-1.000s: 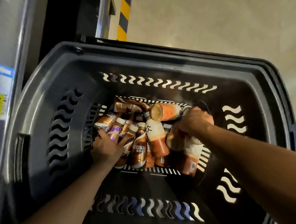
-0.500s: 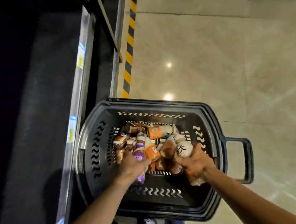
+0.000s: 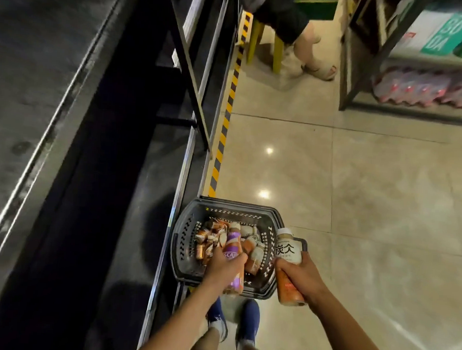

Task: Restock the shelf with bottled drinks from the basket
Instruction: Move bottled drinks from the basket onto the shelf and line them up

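Note:
A dark plastic basket [image 3: 179,241] stands on the floor beside the shelf unit [image 3: 91,167], with several brown and orange drink bottles [image 3: 207,240] lying inside. My left hand [image 3: 226,264] grips a purple-labelled coffee bottle [image 3: 233,243], lifted above the basket. My right hand [image 3: 298,276] holds a white-and-orange bottle [image 3: 287,251] with black characters, raised over the basket's right rim.
The dark shelf unit runs along the left with a metal edge rail [image 3: 167,251]. Yellow-black hazard tape [image 3: 224,126] lines the floor. A seated person's legs [image 3: 308,50] and a yellow stool are far ahead. Another shelf with packed bottles [image 3: 421,88] stands at the right. My feet [image 3: 233,322] are below.
Both hands have lifted their bottles up out of the basket. The view has risen, so the basket looks smaller and the aisle shows.

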Demonstrator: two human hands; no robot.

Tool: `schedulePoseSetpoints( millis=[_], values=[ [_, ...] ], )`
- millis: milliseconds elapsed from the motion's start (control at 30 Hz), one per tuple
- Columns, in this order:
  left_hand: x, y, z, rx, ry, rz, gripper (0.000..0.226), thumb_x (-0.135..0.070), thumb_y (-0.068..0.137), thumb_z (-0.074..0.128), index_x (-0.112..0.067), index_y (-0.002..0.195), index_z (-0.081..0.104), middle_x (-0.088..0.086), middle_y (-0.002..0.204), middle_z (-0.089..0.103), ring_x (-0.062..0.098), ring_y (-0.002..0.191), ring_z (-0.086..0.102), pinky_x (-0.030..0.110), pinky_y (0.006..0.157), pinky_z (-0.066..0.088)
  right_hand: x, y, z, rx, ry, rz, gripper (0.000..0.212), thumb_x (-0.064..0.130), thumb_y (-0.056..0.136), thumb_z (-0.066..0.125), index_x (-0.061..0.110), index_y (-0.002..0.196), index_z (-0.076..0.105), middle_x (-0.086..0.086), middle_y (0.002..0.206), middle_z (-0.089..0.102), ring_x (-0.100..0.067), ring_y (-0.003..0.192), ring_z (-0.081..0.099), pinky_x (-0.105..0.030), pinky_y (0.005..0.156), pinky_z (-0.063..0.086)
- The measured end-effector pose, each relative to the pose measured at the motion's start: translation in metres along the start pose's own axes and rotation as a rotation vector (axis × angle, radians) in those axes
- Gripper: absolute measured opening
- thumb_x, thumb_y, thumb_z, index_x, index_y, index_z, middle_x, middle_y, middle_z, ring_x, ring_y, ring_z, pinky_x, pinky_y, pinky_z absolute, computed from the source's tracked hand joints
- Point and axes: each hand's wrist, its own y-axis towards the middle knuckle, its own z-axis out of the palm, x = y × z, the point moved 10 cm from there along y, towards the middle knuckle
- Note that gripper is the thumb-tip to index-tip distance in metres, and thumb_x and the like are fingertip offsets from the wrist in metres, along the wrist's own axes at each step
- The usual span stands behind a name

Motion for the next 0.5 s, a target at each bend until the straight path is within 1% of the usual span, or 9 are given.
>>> schedulePoseSetpoints(
  millis=[100,167,233,267,300,367,400,433,500],
  values=[
    [-0.019,-0.052,-0.009,-0.022,-0.068,0.055,0.042,-0.03,0.085,0.071,-0.019,0.12,0.048,0.004,0.102,0.063,0.018,0.09,0.064,0.031,0.071,0.053,0.036,-0.052,-0.013,0.003,0.013,-0.101,0.048,0.039,0.068,0.081,0.027,0.106,0.055,-0.001,0.098,0.071,-0.021,0.087,0.071,-0.046,0.082,0.059],
    [-0.029,-0.082,-0.014,-0.04,-0.113,0.109,0.04,-0.026,0.089,0.069,-0.017,0.122,0.049,0.004,0.102,0.064,0.017,0.089,0.064,0.028,0.065,0.049,0.053,-0.077,-0.015,0.018,0.029,-0.15,0.055,0.045,0.066,0.08,0.027,0.11,0.054,-0.001,0.1,0.071,-0.021,0.086,0.072,-0.046,0.08,0.06],
    [-0.029,-0.105,-0.019,-0.078,-0.153,0.131,0.042,-0.029,0.09,0.068,-0.016,0.125,0.049,0.004,0.104,0.064,0.015,0.089,0.064,0.028,0.065,0.048,0.065,-0.096,-0.012,0.039,0.018,-0.203,0.064,0.049,0.06,0.079,0.023,0.114,0.056,-0.002,0.099,0.073,-0.021,0.084,0.072,-0.044,0.076,0.061],
    [-0.028,-0.116,-0.023,-0.105,-0.173,0.142,0.042,-0.031,0.09,0.068,-0.017,0.125,0.049,0.003,0.103,0.064,0.015,0.089,0.064,0.028,0.066,0.049,0.071,-0.106,-0.009,0.05,0.01,-0.235,0.062,0.046,0.062,0.08,0.021,0.114,0.057,-0.002,0.098,0.072,-0.02,0.083,0.072,-0.04,0.073,0.06],
    [-0.027,-0.126,-0.028,-0.135,-0.196,0.16,0.038,-0.03,0.09,0.068,-0.017,0.122,0.051,0.003,0.101,0.064,0.014,0.087,0.063,0.027,0.065,0.049,0.079,-0.118,-0.006,0.054,0.012,-0.27,0.053,0.039,0.067,0.081,0.021,0.112,0.057,-0.002,0.095,0.071,-0.019,0.082,0.07,-0.035,0.07,0.057],
    [-0.025,-0.149,-0.039,-0.208,-0.258,0.184,0.018,-0.022,0.091,0.066,-0.02,0.105,0.056,0.001,0.092,0.064,0.012,0.079,0.062,0.025,0.061,0.047,0.089,-0.132,0.005,0.098,-0.015,-0.329,0.032,0.026,0.078,0.079,0.025,0.1,0.055,0.0,0.092,0.068,-0.017,0.081,0.066,-0.03,0.067,0.051],
    [-0.022,-0.158,-0.046,-0.255,-0.297,0.187,0.013,-0.019,0.09,0.066,-0.023,0.096,0.056,0.0,0.088,0.064,0.011,0.076,0.062,0.025,0.061,0.047,0.093,-0.14,0.012,0.132,-0.041,-0.353,0.03,0.026,0.08,0.077,0.027,0.096,0.053,0.0,0.093,0.067,-0.017,0.082,0.066,-0.031,0.069,0.052],
    [-0.018,-0.168,-0.054,-0.299,-0.337,0.192,0.014,-0.019,0.089,0.067,-0.024,0.091,0.054,-0.001,0.087,0.064,0.011,0.076,0.062,0.025,0.062,0.048,0.097,-0.146,0.019,0.168,-0.075,-0.372,0.031,0.03,0.079,0.078,0.028,0.095,0.051,0.0,0.096,0.068,-0.018,0.084,0.066,-0.034,0.074,0.054],
    [-0.01,-0.195,-0.067,-0.362,-0.407,0.197,0.017,-0.022,0.088,0.068,-0.026,0.097,0.054,0.001,0.091,0.066,0.012,0.077,0.065,0.024,0.06,0.051,0.108,-0.161,0.032,0.218,-0.126,-0.423,0.039,0.04,0.073,0.079,0.031,0.098,0.05,0.001,0.097,0.068,-0.019,0.086,0.068,-0.041,0.082,0.056]
  ],
)
